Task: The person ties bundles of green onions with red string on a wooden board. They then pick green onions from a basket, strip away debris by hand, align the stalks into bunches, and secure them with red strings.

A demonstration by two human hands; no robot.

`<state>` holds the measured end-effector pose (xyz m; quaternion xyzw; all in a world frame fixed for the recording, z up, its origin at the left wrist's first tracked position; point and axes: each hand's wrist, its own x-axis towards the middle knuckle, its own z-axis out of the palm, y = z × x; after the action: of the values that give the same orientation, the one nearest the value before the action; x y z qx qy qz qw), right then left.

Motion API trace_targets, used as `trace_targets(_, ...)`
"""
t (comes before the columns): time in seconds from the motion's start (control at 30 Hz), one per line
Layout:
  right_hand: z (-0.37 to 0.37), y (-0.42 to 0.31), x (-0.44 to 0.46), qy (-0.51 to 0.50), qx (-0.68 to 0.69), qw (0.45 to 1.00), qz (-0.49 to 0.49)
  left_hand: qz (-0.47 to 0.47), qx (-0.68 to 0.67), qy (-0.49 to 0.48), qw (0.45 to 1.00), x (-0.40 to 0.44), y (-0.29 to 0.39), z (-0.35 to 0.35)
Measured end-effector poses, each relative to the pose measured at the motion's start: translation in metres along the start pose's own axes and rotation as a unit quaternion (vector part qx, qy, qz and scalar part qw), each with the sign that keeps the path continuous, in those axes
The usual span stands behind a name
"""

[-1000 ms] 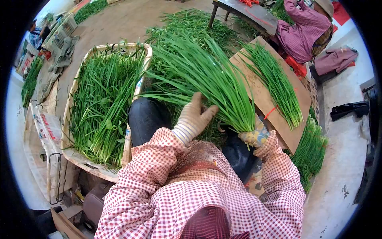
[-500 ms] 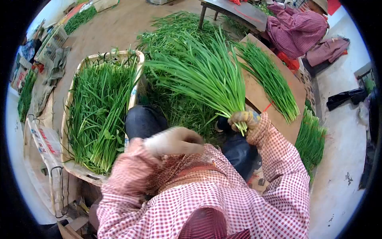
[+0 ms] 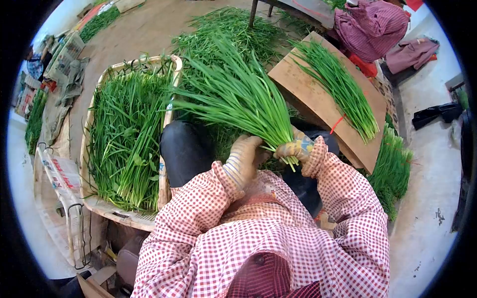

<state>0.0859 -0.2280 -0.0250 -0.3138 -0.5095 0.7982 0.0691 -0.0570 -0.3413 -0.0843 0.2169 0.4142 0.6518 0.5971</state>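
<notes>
My right hand (image 3: 296,145), in a patterned work glove, is closed round the stem ends of a loose bunch of garlic chives (image 3: 248,99). The long leaves fan out up and to the left, and the pale cut ends stick out below the fist. Beside the bunch's base is my left hand (image 3: 241,159), in a striped glove, its fingers curled close to the lower stems. Whatever its fingertips pinch is hidden. On a brown board (image 3: 290,74) to the right lies another bunch of garlic chives (image 3: 340,89), with a red tie (image 3: 338,123) near its stems.
A pale plastic crate (image 3: 171,94) full of garlic chives stands left of my knee (image 3: 184,151). Loose greens (image 3: 228,35) lie in a heap on the floor ahead. More bunches (image 3: 390,174) stand at the right, by the wall. A table (image 3: 308,12) is at the back.
My left hand has moved up and right to the bunch's base. The right hand with the garlic chives has shifted slightly left. More of the board shows now.
</notes>
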Motion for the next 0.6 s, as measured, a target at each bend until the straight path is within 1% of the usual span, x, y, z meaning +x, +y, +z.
trace_targets(0.03,0.005,0.002,-0.004,0.007,-0.077,0.995,-0.063,-0.049,-0.050,0.044,0.997,0.000,0.001,0.000)
trace_targets(0.07,-0.001,0.010,0.002,0.006,-0.075,0.995,-0.063,-0.099,-0.101,0.088,0.986,-0.001,0.004,0.001)
trace_targets(0.1,-0.006,0.019,0.011,0.018,0.027,0.999,-0.018,-0.141,-0.123,0.127,0.974,-0.009,0.019,0.012)
trace_targets(0.2,0.003,0.027,0.017,0.015,0.134,0.990,-0.026,-0.154,-0.081,0.144,0.974,-0.010,0.017,0.008)
trace_targets(0.23,0.012,0.021,0.013,-0.052,0.013,0.987,-0.152,-0.156,-0.079,0.144,0.974,-0.011,0.017,0.009)
trace_targets(0.3,-0.002,0.045,0.031,-0.081,-0.105,0.962,-0.241,-0.153,-0.063,0.161,0.973,-0.015,0.017,0.015)
trace_targets(0.33,-0.011,0.050,0.031,-0.078,-0.101,0.962,-0.240,-0.157,-0.061,0.161,0.972,-0.016,0.017,0.017)
trace_targets(0.37,-0.010,0.042,0.028,-0.092,0.007,0.987,-0.133,-0.138,-0.075,0.175,0.972,-0.017,0.017,0.020)
trace_targets(0.4,-0.014,0.051,0.041,-0.100,-0.054,0.977,-0.181,-0.118,-0.089,0.188,0.971,-0.016,0.017,0.021)
trace_targets(0.43,-0.018,0.059,0.053,-0.102,-0.112,0.961,-0.229,-0.122,-0.088,0.189,0.970,-0.016,0.015,0.020)
trace_targets(0.47,-0.014,0.052,0.048,-0.101,-0.109,0.962,-0.227,-0.092,-0.094,0.184,0.974,-0.014,0.014,0.020)
trace_targets(0.5,-0.007,0.035,0.039,-0.054,-0.128,0.986,-0.091,-0.059,-0.101,0.177,0.977,-0.012,0.012,0.019)
trace_targets(0.53,-0.004,0.024,0.034,-0.006,-0.145,0.988,0.046,-0.059,-0.101,0.175,0.978,-0.009,0.012,0.018)
trace_targets(0.6,-0.001,0.024,0.040,0.047,-0.263,0.964,0.005,-0.094,-0.089,0.187,0.974,-0.003,0.011,0.014)
